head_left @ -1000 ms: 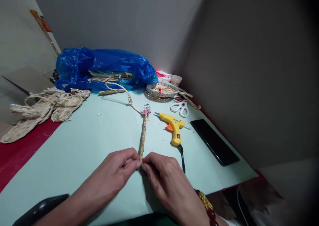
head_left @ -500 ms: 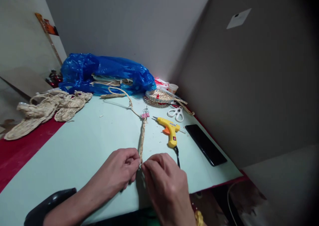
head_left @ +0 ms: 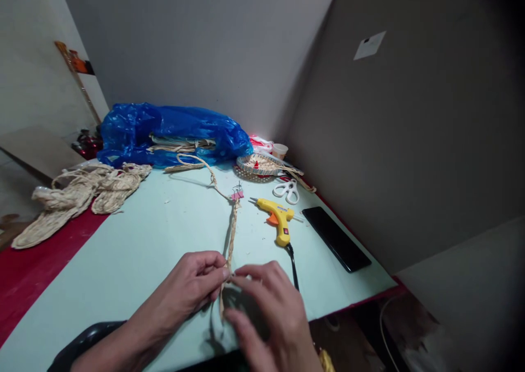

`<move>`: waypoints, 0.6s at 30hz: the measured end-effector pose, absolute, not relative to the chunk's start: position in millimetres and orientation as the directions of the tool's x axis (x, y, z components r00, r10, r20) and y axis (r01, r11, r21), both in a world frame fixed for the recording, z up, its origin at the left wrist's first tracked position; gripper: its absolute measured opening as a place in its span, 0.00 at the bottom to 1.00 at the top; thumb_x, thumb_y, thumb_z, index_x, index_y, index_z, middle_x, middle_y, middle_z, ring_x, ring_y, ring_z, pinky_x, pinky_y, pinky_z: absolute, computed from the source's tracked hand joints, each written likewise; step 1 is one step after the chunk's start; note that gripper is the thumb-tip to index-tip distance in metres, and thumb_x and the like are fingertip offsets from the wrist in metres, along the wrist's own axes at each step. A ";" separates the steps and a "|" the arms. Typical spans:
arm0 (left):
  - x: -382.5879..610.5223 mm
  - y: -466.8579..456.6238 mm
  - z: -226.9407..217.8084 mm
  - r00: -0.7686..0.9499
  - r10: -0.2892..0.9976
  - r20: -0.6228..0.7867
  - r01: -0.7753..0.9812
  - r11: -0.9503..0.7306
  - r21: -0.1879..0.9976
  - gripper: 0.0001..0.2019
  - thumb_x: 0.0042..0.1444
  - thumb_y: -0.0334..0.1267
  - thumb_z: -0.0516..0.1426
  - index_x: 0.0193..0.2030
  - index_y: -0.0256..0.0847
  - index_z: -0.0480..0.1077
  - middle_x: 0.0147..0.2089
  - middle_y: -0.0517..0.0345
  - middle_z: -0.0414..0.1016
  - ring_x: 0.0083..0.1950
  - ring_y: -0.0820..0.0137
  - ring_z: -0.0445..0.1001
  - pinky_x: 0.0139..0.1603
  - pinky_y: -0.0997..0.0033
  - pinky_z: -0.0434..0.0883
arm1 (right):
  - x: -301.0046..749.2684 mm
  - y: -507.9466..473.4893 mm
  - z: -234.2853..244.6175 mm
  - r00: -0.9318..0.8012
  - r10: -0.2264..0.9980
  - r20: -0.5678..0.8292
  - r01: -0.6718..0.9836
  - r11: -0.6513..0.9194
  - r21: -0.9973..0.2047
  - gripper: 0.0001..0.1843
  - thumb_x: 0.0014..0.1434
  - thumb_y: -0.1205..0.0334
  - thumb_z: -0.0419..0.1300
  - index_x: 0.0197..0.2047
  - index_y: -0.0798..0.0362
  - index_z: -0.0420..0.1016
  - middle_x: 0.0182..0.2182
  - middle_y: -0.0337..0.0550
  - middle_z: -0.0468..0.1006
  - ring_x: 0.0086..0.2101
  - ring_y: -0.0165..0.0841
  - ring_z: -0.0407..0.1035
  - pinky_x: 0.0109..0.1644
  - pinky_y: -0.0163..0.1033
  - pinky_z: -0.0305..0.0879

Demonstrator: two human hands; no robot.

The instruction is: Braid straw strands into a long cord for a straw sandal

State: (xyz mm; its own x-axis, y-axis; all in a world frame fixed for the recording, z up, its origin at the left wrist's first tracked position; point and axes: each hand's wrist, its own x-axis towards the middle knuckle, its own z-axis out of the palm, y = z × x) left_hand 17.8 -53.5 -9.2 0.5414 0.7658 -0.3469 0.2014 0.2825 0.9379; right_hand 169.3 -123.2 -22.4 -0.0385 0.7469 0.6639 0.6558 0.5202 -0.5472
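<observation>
Braid [head_left: 232, 230] lies along the middle of the pale green table [head_left: 135, 251], running from the pink clip [head_left: 237, 195] at its far end down to the person's hands at the near edge. Left hand [head_left: 196, 287] pinches the near end of the braid between thumb and fingertips. Right hand [head_left: 266, 306] meets it from the other side, fingertips closed on the same spot, so both hands are together and clamped on the braid. A loose strand hangs down below the pinch point, between the two hands.

Beyond the clip, a thinner cord [head_left: 209, 172] leads from the braid toward the blue bag [head_left: 172, 131] at the back of the table, against the wall. Straw strips show at the mouth of the bag.

Glue gun [head_left: 279, 219], yellow with an orange trigger, lies just right of the braid, nozzle pointing left; its black cable [head_left: 293, 262] runs toward the right hand. Phone [head_left: 336, 246], screen dark, lies right of the glue gun, near the table edge. Scissors [head_left: 287, 190] with white handles lie behind the glue gun. Woven tray [head_left: 258, 165] sits behind the scissors, with a small cup [head_left: 280, 150] just beyond it.

Woven straw pieces [head_left: 77, 194] lie in a heap at the left, partly on the red surface [head_left: 24, 273] beside the table.
</observation>
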 end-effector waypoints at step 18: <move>14.6 -60.6 -6.2 0.527 0.809 -0.261 0.407 0.029 0.913 0.11 0.59 0.42 0.50 0.31 0.39 0.67 0.26 0.63 0.70 0.23 0.75 0.62 0.25 0.76 0.60 | 171.9 -95.9 -20.7 0.057 0.998 0.010 0.136 0.002 -0.991 0.09 0.56 0.62 0.62 0.32 0.54 0.84 0.24 0.40 0.76 0.27 0.28 0.65 0.31 0.31 0.59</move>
State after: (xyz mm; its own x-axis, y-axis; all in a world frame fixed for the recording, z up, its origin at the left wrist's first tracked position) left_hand 14.6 -60.6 -6.2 0.5267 0.8090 -0.2609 0.4072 0.0294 0.9129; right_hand 171.9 -95.9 -20.7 0.0573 0.9983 0.0096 0.1356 0.0017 -0.9908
